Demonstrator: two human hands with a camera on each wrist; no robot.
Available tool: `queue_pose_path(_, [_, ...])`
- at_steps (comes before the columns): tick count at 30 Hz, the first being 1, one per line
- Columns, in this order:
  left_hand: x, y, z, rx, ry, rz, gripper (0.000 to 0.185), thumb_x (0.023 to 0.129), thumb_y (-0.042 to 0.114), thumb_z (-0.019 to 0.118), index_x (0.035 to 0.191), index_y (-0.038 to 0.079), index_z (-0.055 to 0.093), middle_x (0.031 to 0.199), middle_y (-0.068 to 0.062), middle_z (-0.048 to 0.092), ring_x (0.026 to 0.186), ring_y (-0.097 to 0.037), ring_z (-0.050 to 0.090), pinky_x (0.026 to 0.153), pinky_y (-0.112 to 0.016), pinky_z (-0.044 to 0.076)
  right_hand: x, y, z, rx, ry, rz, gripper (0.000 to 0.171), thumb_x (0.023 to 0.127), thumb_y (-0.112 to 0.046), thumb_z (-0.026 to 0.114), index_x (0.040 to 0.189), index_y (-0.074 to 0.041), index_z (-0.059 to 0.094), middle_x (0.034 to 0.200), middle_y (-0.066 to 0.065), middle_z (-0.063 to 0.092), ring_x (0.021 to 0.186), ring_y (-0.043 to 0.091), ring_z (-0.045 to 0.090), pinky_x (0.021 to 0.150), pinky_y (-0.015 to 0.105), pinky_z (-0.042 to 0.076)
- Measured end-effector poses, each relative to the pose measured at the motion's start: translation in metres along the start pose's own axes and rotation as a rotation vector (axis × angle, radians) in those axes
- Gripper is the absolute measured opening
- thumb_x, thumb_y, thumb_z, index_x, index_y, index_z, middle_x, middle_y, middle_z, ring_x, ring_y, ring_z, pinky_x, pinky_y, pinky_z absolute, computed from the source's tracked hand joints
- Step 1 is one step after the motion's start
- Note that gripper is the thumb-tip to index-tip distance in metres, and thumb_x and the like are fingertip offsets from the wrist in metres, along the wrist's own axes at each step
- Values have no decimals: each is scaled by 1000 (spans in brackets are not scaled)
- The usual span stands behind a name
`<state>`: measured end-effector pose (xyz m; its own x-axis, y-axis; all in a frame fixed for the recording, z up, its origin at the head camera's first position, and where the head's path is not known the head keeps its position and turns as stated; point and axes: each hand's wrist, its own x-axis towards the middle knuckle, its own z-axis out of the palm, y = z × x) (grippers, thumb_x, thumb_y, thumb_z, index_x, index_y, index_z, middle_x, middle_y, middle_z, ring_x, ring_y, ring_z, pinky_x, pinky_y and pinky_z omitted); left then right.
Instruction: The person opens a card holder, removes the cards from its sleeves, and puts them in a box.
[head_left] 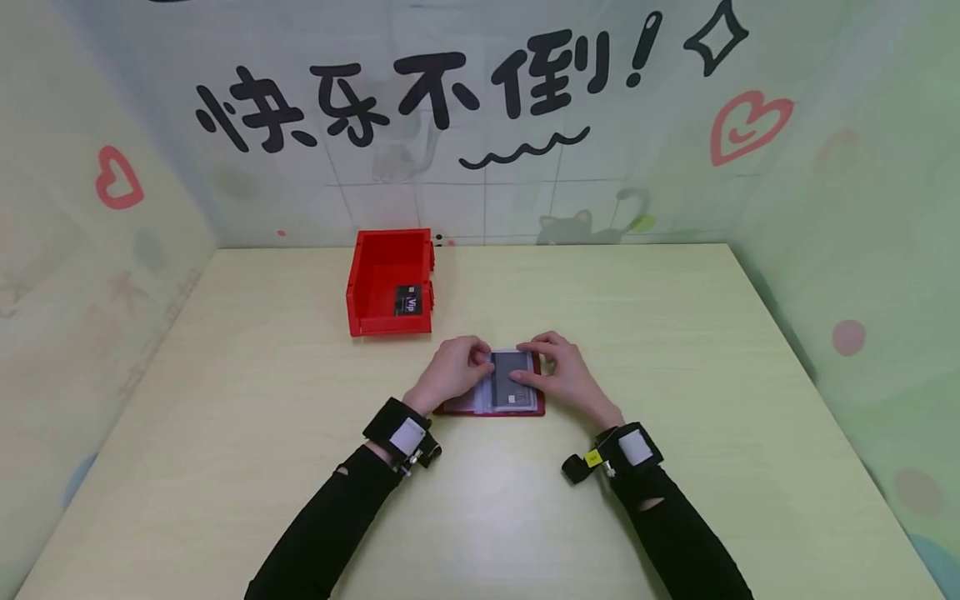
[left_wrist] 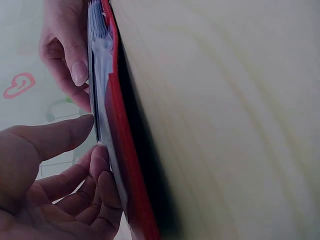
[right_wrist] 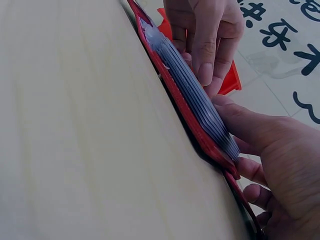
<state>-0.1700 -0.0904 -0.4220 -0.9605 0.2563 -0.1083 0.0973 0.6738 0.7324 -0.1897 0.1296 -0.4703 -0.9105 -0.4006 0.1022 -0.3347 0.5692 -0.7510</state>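
Observation:
A red-covered card holder lies open on the table, a stack of clear sleeves on its right half. A dark grey card with a small chip lies at the top sleeve. My left hand pinches at the card's left edge, thumb on top and curled fingertips close below it. From the other side, my right hand grips the sleeves' outer edge, its thumb lying on the top sleeve over the card and its other fingers around the side.
Behind the holder, to the left, stands a red open bin. A black card marked Vip lies inside it. The pale wooden table meets printed wall sheets at the back and sides.

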Motion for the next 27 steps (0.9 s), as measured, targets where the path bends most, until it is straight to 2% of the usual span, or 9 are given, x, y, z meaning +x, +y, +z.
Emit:
queue_pose_path(6, [4, -3, 0, -51, -8, -36, 24, 94, 15, 69, 112, -1, 71, 91, -11, 68, 79, -18, 58, 68, -23, 45, -1, -2, -1, 9, 5, 2, 46, 84, -28, 82, 125, -11, 71, 120, 10, 60, 104, 26, 50, 83, 33, 38])
queue_pose_path(13, [7, -2, 0, -43, -26, -134, 29, 98, 25, 65, 109, 1, 74, 93, -11, 69, 80, -20, 57, 65, -24, 41, -1, -4, -1, 2, 5, -17, 46, 84, -27, 83, 125, -10, 71, 119, 10, 61, 104, 25, 52, 83, 33, 39])
queue_pose_path(24, [7, 2, 2, -15, -45, -168, 29, 99, 27, 65, 101, -1, 75, 76, -8, 59, 73, -20, 53, 59, -25, 35, -1, -6, 0, -5, 14, -10, 45, 84, -28, 83, 123, -10, 71, 119, 9, 61, 102, 25, 51, 82, 32, 38])
queue_pose_path(27, [7, 3, 3, -5, -48, -185, 29, 98, 27, 65, 99, 0, 75, 78, -9, 61, 75, -20, 54, 60, -25, 35, -2, -6, 0, -9, 14, -8, 45, 83, -28, 83, 123, -10, 71, 119, 9, 61, 102, 25, 51, 83, 32, 37])
